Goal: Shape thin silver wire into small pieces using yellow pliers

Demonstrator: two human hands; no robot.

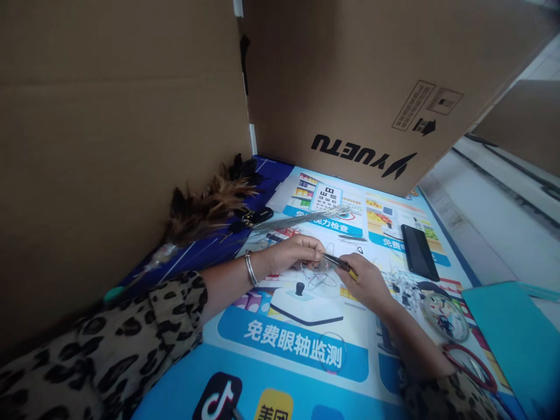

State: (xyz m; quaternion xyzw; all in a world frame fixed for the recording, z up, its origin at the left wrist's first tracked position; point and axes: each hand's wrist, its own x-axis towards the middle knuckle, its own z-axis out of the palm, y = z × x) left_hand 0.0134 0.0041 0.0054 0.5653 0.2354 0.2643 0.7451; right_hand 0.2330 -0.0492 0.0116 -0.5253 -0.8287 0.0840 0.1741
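Note:
My left hand (297, 252), with a silver bangle at the wrist, is closed with thumb and fingertips pinched on a thin wire (315, 284) whose loops hang below the fingers. In my right hand (366, 283) is a pair of pliers (336, 261) with yellow on the handle. The jaws point left and meet the wire right at my left fingertips. Whether the jaws are fully closed on the wire is too small to tell. Just beyond my hands lies a bundle of straight thin metal wires (301, 219).
Cardboard walls (371, 76) stand behind and to the left. Along the left lie a brown feather duster (210, 204) and a black key fob (261, 215). On the right are a black phone (420, 252), a round clear container (446, 316), a red-handled tool (475, 366) and a teal sheet (511, 344).

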